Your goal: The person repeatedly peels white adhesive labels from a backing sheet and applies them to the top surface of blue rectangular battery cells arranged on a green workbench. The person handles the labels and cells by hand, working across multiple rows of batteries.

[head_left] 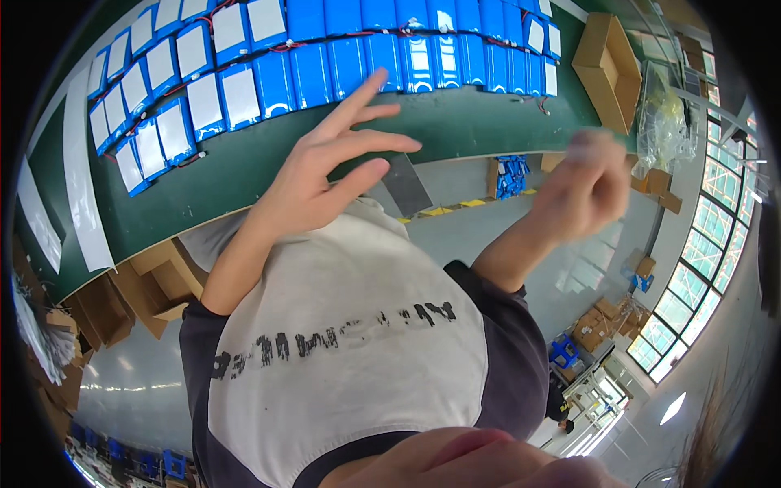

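Observation:
Rows of flat blue battery packs (311, 77) with thin red and black wires lie across the green table (464, 122). Those toward the left carry white rectangular sheets (241, 96) on their faces; many in the middle are plain, shiny blue. My left hand (321, 167) hovers at the table's near edge with fingers spread, holding nothing. Its index fingertip overlaps the nearest row; whether it touches a pack I cannot tell. My right hand (587, 189) is raised off to the right, fingers curled together in a pinch and blurred. Anything between those fingertips is hidden.
Long white strips (84, 171) lie at the table's left end. An open cardboard box (608, 71) and clear plastic bags (663, 122) are at the right end. Open cartons (159, 276) stand below the left edge. A box of blue packs (511, 177) is on the floor beyond yellow-black tape.

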The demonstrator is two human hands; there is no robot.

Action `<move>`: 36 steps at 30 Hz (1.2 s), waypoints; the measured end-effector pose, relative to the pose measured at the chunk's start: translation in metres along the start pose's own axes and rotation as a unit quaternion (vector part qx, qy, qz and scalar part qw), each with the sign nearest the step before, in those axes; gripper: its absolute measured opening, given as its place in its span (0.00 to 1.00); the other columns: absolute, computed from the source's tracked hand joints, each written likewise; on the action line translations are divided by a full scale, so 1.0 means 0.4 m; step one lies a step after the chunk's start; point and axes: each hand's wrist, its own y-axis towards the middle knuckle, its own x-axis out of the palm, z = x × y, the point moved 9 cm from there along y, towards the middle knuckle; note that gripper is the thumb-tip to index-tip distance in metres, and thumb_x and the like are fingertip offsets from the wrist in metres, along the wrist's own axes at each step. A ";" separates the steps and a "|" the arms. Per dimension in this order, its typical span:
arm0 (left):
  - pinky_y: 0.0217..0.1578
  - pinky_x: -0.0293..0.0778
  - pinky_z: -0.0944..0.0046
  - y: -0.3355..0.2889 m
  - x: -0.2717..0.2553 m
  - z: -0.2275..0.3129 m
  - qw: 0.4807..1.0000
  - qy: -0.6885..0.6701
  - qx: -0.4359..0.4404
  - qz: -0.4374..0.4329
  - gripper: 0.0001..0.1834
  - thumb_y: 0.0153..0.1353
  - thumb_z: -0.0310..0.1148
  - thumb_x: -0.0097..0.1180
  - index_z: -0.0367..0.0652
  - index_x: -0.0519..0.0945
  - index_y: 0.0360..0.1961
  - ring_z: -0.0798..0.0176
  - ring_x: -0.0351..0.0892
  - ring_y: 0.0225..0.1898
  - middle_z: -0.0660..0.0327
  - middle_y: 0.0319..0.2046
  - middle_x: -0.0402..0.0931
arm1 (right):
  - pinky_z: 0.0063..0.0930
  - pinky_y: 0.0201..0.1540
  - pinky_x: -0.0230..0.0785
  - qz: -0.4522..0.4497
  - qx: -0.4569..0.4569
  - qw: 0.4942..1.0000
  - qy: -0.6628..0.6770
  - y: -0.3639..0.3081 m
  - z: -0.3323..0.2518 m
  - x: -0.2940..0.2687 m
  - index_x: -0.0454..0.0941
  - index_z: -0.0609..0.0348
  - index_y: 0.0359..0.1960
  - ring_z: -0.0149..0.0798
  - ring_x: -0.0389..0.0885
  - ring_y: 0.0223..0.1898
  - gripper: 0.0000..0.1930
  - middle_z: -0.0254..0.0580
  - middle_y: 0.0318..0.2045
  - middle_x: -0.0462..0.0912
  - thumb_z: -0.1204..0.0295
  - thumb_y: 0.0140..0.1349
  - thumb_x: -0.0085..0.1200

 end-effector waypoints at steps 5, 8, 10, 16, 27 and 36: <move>0.53 0.77 0.56 -0.012 0.035 0.005 0.995 0.049 0.022 -0.080 0.13 0.64 0.23 0.57 0.40 0.86 0.48 0.50 0.78 0.56 0.49 0.67 0.70 | 0.23 0.36 0.68 -0.099 0.149 0.952 -0.247 0.076 0.362 -0.137 0.83 0.64 0.42 0.27 0.74 0.30 0.09 0.33 0.29 0.79 0.69 0.68 0.62; 0.49 0.78 0.58 -0.013 0.032 0.002 0.997 0.038 0.024 -0.062 0.11 0.65 0.23 0.57 0.38 0.85 0.47 0.52 0.78 0.55 0.49 0.63 0.72 | 0.24 0.35 0.68 -0.122 0.170 0.941 -0.264 0.064 0.442 -0.137 0.84 0.61 0.42 0.27 0.72 0.29 0.10 0.32 0.28 0.78 0.66 0.69 0.62; 0.49 0.78 0.58 -0.013 0.030 -0.003 0.998 0.030 0.021 -0.056 0.11 0.65 0.22 0.57 0.38 0.85 0.46 0.52 0.78 0.55 0.49 0.63 0.72 | 0.26 0.34 0.68 -0.136 0.193 0.933 -0.271 0.049 0.474 -0.132 0.84 0.61 0.42 0.27 0.72 0.28 0.11 0.32 0.26 0.77 0.65 0.68 0.63; 0.49 0.78 0.58 -0.013 0.028 0.000 0.997 0.038 0.013 -0.059 0.10 0.65 0.22 0.57 0.36 0.84 0.47 0.52 0.79 0.54 0.49 0.61 0.72 | 0.23 0.27 0.63 -0.106 0.207 0.936 -0.266 0.034 0.475 -0.120 0.85 0.62 0.40 0.26 0.67 0.24 0.13 0.30 0.20 0.71 0.63 0.66 0.65; 0.47 0.77 0.60 -0.008 0.029 -0.007 0.998 0.039 0.010 -0.045 0.08 0.64 0.24 0.61 0.40 0.85 0.44 0.56 0.80 0.52 0.55 0.58 0.74 | 0.24 0.26 0.64 -0.014 0.051 0.935 -0.352 0.008 0.385 -0.082 0.87 0.59 0.38 0.28 0.68 0.19 0.13 0.33 0.22 0.79 0.65 0.56 0.75; 0.49 0.78 0.59 -0.011 0.031 -0.001 0.997 0.038 0.016 -0.061 0.11 0.64 0.20 0.56 0.36 0.84 0.46 0.53 0.79 0.53 0.49 0.60 0.73 | 0.29 0.38 0.71 -0.007 -0.021 0.915 -0.403 -0.010 0.351 -0.062 0.90 0.53 0.43 0.35 0.76 0.34 0.10 0.34 0.39 0.85 0.68 0.60 0.71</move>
